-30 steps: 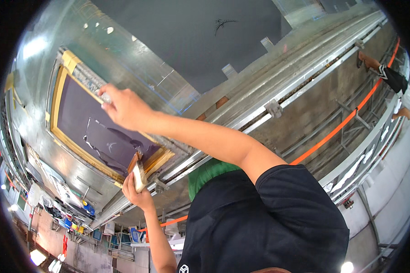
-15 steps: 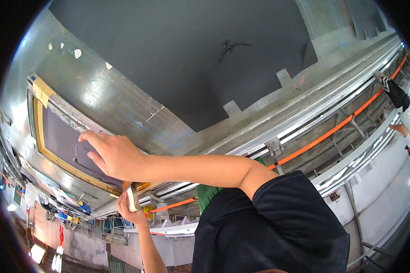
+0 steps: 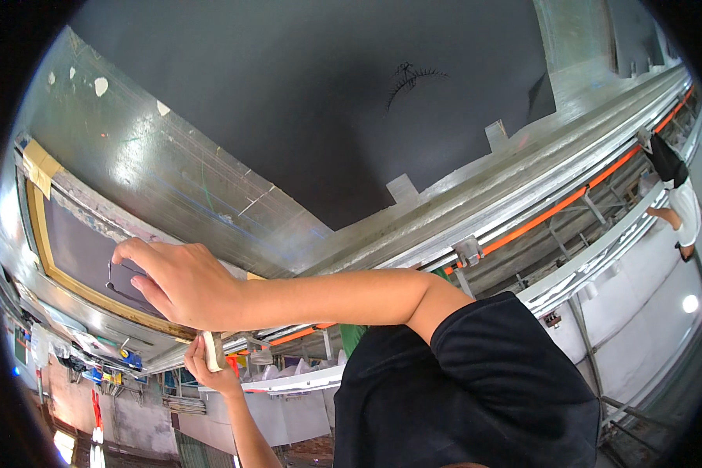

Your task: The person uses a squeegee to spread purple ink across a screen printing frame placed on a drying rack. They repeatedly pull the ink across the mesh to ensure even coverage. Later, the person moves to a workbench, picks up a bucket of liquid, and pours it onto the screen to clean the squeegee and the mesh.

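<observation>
My right hand (image 3: pixel 181 282) reaches across to the left from my black-sleeved shoulder. Its fingertips rest on a dark mesh panel (image 3: pixel 74 246) set in a yellow-taped frame (image 3: pixel 39 234). A thin dark wire-like line (image 3: pixel 117 287) shows just under the fingertips; whether the fingers pinch it is unclear. Below it, my left hand (image 3: pixel 210 366) is raised from the lower edge and closed around a small beige block (image 3: pixel 212 351), close to the frame's lower border.
A broad grey metal surface (image 3: pixel 210 187) and a large dark panel (image 3: pixel 327 101) fill the upper view. Metal rails with an orange strip (image 3: pixel 569 199) run to the right. Another person (image 3: pixel 675 187) stands at the far right. Cluttered shelves lie lower left.
My right hand has slid down across the dark mesh toward the frame's lower border. The view has shifted, and the left hand with the beige block now sits right beneath it.
</observation>
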Demonstrator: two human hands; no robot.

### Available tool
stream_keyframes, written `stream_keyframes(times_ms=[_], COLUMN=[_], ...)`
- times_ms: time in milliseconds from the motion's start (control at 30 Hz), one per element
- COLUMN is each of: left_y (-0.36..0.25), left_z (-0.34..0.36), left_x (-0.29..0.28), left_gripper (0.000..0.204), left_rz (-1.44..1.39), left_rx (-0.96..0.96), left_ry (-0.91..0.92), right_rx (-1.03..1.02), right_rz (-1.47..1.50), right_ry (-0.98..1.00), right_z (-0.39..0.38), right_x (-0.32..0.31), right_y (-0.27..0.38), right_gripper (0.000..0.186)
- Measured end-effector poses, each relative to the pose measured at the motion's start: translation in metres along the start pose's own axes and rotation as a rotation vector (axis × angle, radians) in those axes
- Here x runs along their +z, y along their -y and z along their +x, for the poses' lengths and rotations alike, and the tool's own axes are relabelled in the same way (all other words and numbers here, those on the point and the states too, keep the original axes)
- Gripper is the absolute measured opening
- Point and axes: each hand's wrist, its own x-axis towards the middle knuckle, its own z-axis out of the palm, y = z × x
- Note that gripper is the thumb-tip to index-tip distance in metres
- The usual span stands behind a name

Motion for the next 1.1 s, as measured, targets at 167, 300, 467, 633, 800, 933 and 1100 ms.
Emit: stream_keyframes(times_ms=[167,300,467,633,800,933,1100], left_y=[-0.006,0.004,0.001,0.012,0.034,0.063,0.083], left_z=[-0.009,-0.019,-0.010,0.011,0.063,0.099,0.142], left_x=[-0.002,0.007,0.005,-0.019,-0.013,-0.011,-0.036], left_gripper=[0.029,0.036,0.049,0.034,0.038,0.048,0.044], left_rz=[-0.032,-0.032,-0.219,-0.387,-0.232,-0.331,-0.344], left_rx=[-0.039,-0.063,-0.030,-0.146,-0.092,-0.035,0.090], left_ry=[-0.044,-0.072,-0.060,0.063,0.394,0.673,0.351], right_rx=[-0.066,-0.009,-0.016,-0.166,-0.219,-0.188,-0.276], right_rz=[-0.028,-0.069,-0.254,-0.386,-0.478,-0.564,-0.717], right_ry=[-0.057,0.004,-0.010,-0.093,-0.131,-0.081,-0.146], right_z=[-0.005,-0.003,0.000,0.005,0.014,0.013,0.029], right_x=[0.006,-0.006,-0.007,-0.008,-0.005,0.002,-0.013], right_y=[-0.005,0.001,-0.010,-0.004,-0.021,-0.022,-0.030], right_gripper=[0.030,0.027,0.032,0.030,0.031,0.036,0.035])
